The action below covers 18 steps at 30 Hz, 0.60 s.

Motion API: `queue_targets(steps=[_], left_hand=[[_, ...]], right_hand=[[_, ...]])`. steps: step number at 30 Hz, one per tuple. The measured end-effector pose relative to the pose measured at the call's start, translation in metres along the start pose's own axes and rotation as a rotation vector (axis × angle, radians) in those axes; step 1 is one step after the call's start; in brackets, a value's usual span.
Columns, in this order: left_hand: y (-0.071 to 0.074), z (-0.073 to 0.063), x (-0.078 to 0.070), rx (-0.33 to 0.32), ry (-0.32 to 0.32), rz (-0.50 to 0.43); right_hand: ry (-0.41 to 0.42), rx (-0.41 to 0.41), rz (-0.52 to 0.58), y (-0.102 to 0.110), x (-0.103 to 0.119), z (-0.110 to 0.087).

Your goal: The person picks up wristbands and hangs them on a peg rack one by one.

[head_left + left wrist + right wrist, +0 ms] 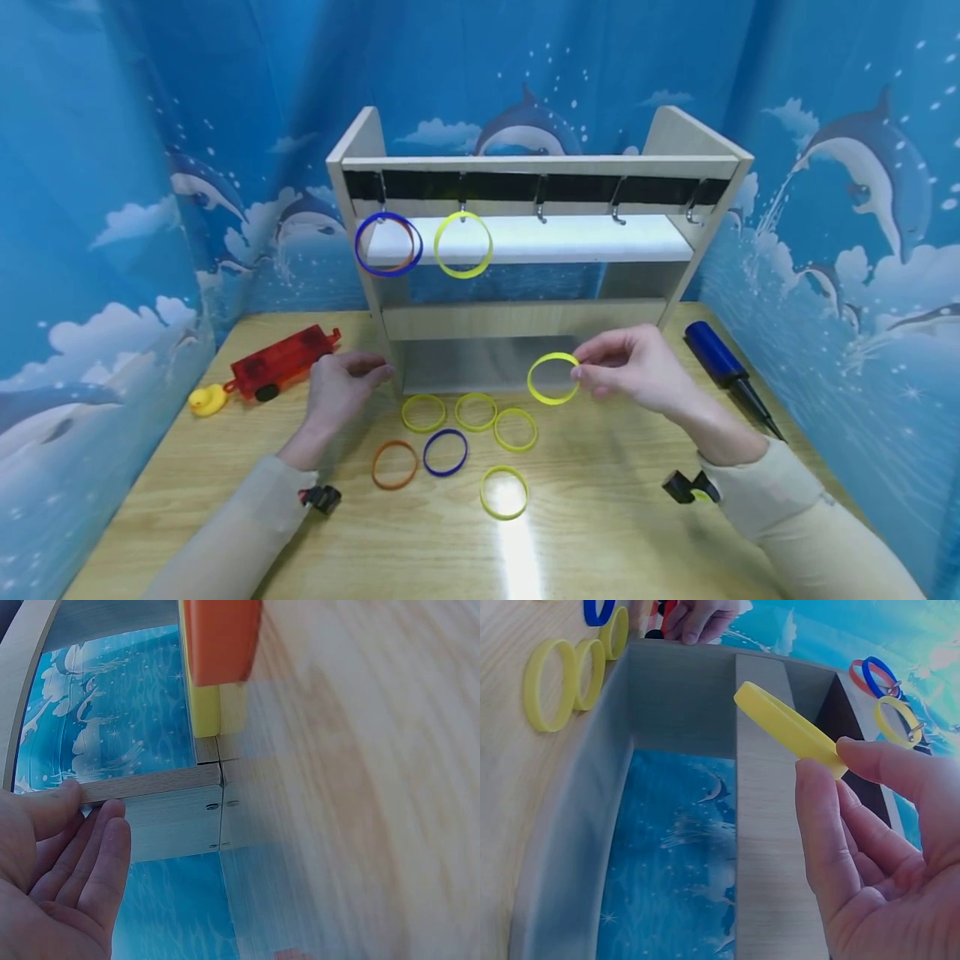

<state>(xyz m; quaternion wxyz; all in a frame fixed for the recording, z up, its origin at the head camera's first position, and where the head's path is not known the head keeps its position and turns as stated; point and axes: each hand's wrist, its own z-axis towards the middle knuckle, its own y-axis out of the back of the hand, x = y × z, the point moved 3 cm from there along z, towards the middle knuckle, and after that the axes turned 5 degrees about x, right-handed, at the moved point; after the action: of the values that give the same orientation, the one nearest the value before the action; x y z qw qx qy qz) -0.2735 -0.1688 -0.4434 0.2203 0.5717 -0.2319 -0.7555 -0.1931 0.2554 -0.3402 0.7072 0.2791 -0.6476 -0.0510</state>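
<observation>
My right hand (637, 367) pinches a yellow silicone wristband (784, 724) by its edge between thumb and fingertips, in front of the wooden hook rack (525, 321). At the rack's left side, my left hand (343, 390) holds the edge of the side panel (154, 784), thumb on one face and fingers on the other. From the leftmost hook hang a blue wristband (388, 273) and an orange wristband (412, 250), partly hidden behind it. Another yellow wristband (465, 275) hangs on the second hook. The three hooks to the right, including the middle hook (541, 212), are bare.
Several yellow wristbands (423, 430) lie on the table before the rack, with a blue one (446, 474) and an orange one (394, 487). A red toy wagon (281, 362) and yellow duck (207, 401) stand left. On the right lies a blue hand pump (716, 354).
</observation>
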Motion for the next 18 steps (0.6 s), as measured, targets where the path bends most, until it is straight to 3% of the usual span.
queue_targets(steps=[18], left_hand=[[0.000, 0.000, -0.001, -0.012, -0.014, 0.014]], right_hand=[[0.096, -0.114, 0.042, 0.004, 0.040, 0.007]])
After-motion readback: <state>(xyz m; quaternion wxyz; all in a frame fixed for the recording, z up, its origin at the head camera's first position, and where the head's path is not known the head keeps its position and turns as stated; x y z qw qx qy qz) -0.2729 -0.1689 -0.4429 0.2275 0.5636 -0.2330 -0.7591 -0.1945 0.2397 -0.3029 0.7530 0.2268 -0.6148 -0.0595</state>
